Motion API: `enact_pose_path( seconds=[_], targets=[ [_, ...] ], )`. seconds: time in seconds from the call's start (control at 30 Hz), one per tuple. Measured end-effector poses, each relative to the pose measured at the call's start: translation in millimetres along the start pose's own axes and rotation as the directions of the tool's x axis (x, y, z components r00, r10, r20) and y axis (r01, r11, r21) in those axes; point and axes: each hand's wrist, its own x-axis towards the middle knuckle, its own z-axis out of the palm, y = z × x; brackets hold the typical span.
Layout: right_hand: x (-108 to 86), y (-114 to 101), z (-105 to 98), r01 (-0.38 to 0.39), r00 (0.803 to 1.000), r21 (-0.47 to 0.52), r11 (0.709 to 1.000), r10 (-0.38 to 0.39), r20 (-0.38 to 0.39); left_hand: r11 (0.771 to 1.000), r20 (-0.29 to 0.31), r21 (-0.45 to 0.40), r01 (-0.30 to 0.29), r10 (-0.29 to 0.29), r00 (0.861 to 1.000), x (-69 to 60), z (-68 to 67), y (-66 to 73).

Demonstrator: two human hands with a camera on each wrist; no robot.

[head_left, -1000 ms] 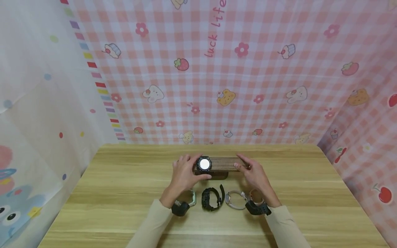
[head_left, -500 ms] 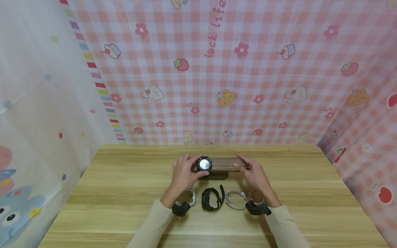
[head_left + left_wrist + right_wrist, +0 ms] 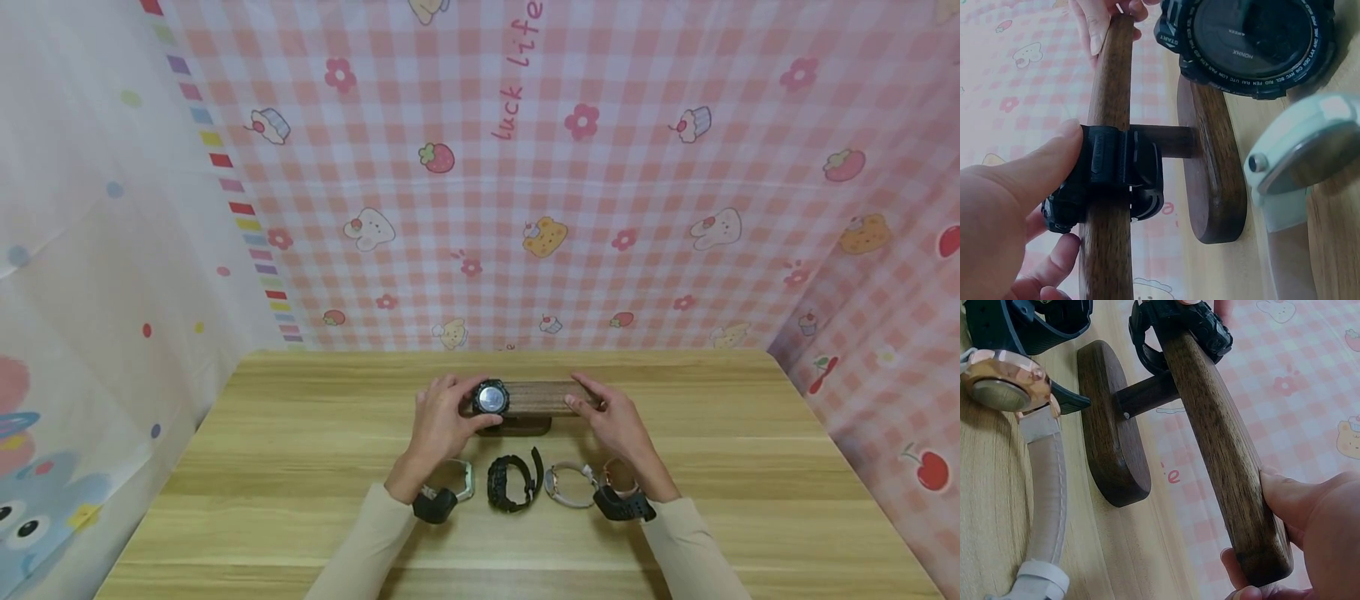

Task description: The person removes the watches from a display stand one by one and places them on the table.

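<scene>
A dark wooden T-shaped watch stand (image 3: 542, 398) stands near the table's back, its crossbar above an oval base (image 3: 1216, 181). Around the bar's left part a black digital watch (image 3: 491, 398) is looped with its strap fastened, dial facing up. My left hand (image 3: 441, 418) holds this watch by its sides, thumb at the near edge, fingers at the far edge. In the left wrist view the thumb presses the watch's rim. My right hand (image 3: 619, 427) grips the bar's right end between thumb and fingers; the right wrist view shows the bar's end (image 3: 1263, 565) there.
In front of the stand lie a mint-green watch (image 3: 468, 481), a second black watch (image 3: 498, 483), a watch with a pale strap (image 3: 572, 486) and a rose-gold one (image 3: 617, 472) partly behind my right wrist. Patterned cloth (image 3: 480, 183) hangs behind the wooden table (image 3: 262, 467).
The left hand and the black watch have shifted very slightly left along the bar. The watch's bright dial glare has dimmed, so its face shows. The right hand keeps its place.
</scene>
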Motion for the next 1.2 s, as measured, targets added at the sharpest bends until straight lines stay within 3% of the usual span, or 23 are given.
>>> enact_pose_path(
  seconds=[0.8,1.2],
  targets=[
    [0.1,0.1,0.3,-0.02,1.0,0.007,1.0,0.02,0.015,0.997,0.027,-0.054,0.048,-0.047,0.999,-3.7,-10.6,-7.4],
    [0.1,0.9,-0.1,-0.025,0.999,0.014,1.0,0.024,0.021,0.997,-0.016,-0.077,0.027,-0.029,0.999,-7.4,-16.9,-23.0]
  ],
)
